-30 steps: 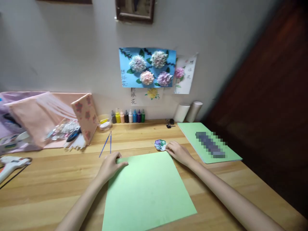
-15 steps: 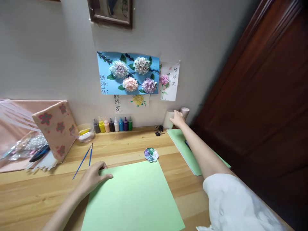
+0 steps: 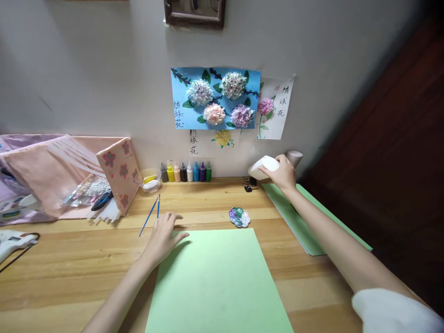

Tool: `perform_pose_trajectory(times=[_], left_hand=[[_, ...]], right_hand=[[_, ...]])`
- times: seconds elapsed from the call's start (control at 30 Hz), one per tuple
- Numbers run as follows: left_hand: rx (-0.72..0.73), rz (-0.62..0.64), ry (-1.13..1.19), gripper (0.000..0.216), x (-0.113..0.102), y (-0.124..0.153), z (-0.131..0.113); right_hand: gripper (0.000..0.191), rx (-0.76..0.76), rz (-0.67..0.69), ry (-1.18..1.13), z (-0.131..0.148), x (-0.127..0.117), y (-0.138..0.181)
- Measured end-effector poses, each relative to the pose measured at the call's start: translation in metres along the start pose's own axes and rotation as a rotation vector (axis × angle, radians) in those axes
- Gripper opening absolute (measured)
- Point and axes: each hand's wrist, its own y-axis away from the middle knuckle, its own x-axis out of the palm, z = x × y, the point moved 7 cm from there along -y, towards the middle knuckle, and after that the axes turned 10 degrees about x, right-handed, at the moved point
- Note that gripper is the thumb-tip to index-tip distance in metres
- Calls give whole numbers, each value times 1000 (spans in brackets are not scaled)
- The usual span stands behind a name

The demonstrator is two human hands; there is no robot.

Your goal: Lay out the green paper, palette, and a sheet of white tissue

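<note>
A light green sheet of paper [image 3: 215,282] lies flat on the wooden desk [image 3: 69,273] in front of me. My left hand [image 3: 163,238] rests with spread fingers on the sheet's top left corner. My right hand [image 3: 282,175] is stretched out to the back right and grips a white roll [image 3: 263,167], which is lifted and tilted off the desk. A second, beige roll [image 3: 294,158] stands just behind it against the wall. A small flower-shaped paint palette [image 3: 239,217] sits beyond the sheet's far edge.
Two blue brushes [image 3: 151,213] lie left of my left hand. A row of small paint bottles [image 3: 185,171] lines the wall. A pink box [image 3: 120,173] and bags fill the left; a glue gun [image 3: 14,241] lies at the left edge. More green sheets [image 3: 305,222] lie right.
My right hand left the sheet's top right corner, reached to the rolls by the wall, and now holds the white roll lifted and tilted. My left hand stays on the sheet.
</note>
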Motion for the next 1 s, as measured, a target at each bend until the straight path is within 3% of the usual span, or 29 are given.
perform_pose_trajectory(times=[0.1, 0.17, 0.3, 0.37, 0.43, 0.53, 0.6, 0.8, 0.93, 1.0], left_hand=[[15, -31, 106, 27, -18, -1, -30], [38, -87, 166, 28, -35, -1, -56], [150, -225, 227, 39, -72, 5, -109], [126, -238, 325, 41, -85, 9, -118], [34, -99, 519, 43, -84, 11, -116], [-91, 250, 817, 46, -66, 18, -112], [-143, 308, 909, 43, -64, 20, -108], [-211, 135, 1070, 35, -72, 17, -112], [-190, -297, 1233, 27, -101, 16, -106], [-122, -454, 1249, 24, -116, 18, -103]], right_hand=[[55, -108, -58, -218, 36, -42, 42], [56, -144, 5, -425, 61, -64, 69], [55, -147, 407, -859, 113, -78, 119], [62, -175, 597, -1004, 138, -79, 140], [68, -198, 711, -1124, 156, -78, 155], [69, -165, 796, -1260, 170, -70, 167], [72, -86, 830, -1309, 170, -58, 173], [71, 296, 1005, -1474, 161, -11, 201], [59, 634, 1090, -1619, 169, 12, 230], [53, 809, 1207, -1646, 178, 20, 255]])
